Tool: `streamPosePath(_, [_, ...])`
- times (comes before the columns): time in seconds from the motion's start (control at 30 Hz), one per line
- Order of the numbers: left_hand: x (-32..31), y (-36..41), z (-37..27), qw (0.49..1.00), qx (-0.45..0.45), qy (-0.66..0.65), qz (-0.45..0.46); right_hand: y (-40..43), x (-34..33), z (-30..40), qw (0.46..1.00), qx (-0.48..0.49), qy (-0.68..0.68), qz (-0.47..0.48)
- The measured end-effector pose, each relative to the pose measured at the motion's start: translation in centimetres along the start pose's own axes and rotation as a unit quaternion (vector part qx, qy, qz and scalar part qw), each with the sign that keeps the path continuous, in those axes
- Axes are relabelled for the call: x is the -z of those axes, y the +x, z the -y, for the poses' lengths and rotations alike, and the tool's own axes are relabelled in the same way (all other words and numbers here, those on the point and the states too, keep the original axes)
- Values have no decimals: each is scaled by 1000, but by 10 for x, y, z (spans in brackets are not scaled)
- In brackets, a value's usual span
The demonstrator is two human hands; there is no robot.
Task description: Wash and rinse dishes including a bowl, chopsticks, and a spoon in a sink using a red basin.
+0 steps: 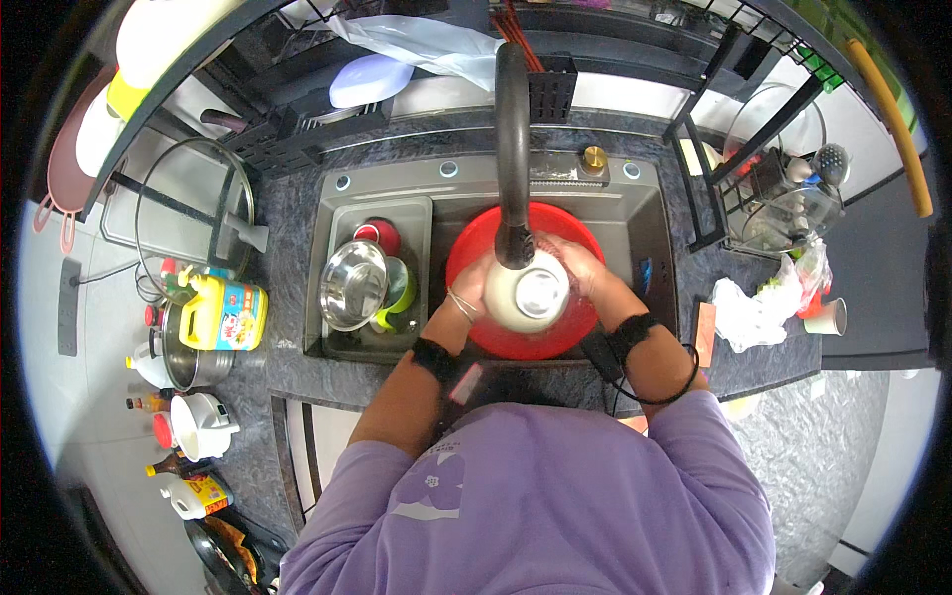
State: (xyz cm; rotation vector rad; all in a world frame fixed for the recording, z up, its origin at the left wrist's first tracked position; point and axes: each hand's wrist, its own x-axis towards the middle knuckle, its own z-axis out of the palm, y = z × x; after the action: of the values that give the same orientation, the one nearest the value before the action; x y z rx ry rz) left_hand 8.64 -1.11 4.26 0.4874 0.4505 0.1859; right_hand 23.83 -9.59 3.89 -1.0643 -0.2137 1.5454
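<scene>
Over a red plastic basin (476,230) in the sink, my left hand (474,284) grips the side of a white rounded bowl (507,306). The bowl's round base faces up and shines in the light. My right hand (585,266) is on its far right side, with a reddish-brown cloth (549,244) between the fingers and the bowl. A dark gooseneck faucet (513,134) hangs directly above and hides part of the bowl. Whether water is running, I cannot tell.
Left in the sink, a grey drain tray (420,223) holds a steel bowl (355,282), a green cup (398,290) and a red item. A yellow detergent jug (230,312) stands on the left counter. A black rack (699,186) and white plastic bags (755,309) are right.
</scene>
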Motion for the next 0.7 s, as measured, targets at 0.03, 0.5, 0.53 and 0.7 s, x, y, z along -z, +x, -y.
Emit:
streamPosePath(0.03, [0, -1, -2, 998, -43, -45, 9, -4, -2, -3, 997, 2, 74, -1])
streamPosePath(0.5, [-10, 3, 5, 995, 40, -67, 54, -22, -20, -9, 694, 380, -564, -235])
streamPosePath(0.53, [-1, 6, 5, 994, 95, -27, 49, -27, -23, -10, 626, 434, -614, -207])
streamPosePath(0.7, [36, 8, 10, 990, 125, -24, 55, -38, -39, -12, 558, 389, -726, -97])
